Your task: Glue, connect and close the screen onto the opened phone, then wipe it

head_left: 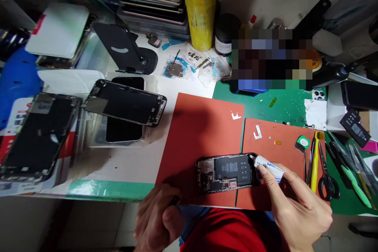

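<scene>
An opened phone (228, 174) lies face-up on the red mats, its battery and boards bare. My right hand (298, 201) pinches a white glue tube (270, 168) with blue print. The tube's nozzle points at the phone's inner right end, at or just over the frame; contact is hard to tell. At the front edge of the bench, left of the phone, my left hand (159, 214) is curled closed. A small black piece (175, 200) shows between its fingers, too little of it to name.
Left are two phone screens (126, 102) (41, 134) and a phone stand (126, 49). A yellow spray can (201, 8) stands behind. Small metal brackets (257, 132) lie on the right red mat (280, 157). Scissors (326, 183), a yellow-handled tool (315, 161) and tweezers lie right.
</scene>
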Tool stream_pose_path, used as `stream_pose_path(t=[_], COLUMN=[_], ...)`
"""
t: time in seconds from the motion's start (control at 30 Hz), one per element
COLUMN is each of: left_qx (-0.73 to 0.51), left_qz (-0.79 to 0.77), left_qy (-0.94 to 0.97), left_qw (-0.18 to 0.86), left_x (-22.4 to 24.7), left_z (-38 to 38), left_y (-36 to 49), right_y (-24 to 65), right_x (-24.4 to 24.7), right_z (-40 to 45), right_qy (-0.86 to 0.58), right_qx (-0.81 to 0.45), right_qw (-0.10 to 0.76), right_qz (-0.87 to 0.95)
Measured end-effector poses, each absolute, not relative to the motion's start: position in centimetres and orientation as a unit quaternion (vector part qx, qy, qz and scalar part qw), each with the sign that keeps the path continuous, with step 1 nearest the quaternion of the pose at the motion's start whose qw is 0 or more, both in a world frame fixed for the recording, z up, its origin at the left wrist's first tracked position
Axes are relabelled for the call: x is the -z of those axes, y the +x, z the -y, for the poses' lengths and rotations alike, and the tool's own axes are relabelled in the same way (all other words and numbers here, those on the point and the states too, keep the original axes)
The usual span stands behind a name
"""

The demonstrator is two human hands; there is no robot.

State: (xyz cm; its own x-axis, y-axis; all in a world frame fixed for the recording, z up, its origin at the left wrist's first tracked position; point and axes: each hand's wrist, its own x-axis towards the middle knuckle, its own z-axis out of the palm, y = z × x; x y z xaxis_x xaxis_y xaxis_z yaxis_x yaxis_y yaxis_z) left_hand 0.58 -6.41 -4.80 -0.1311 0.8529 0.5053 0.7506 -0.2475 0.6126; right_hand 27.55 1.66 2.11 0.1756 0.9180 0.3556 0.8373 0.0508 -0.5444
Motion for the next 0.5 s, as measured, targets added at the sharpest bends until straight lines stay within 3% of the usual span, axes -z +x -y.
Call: stream_pose_path(t=[0.5], left_qx=[-0.436], left_qz=[-0.614], left_qy=[0.654], left_qw=[0.075], left_x=[4.30], left_z=[6.07], left_y=[0.75], right_y=[27.77], right_x=[-2.21], right_z=[-1.68], right_qy=[-0.688], right_qx=[-0.050], right_qw=[0.341], right_qz=[0.638])
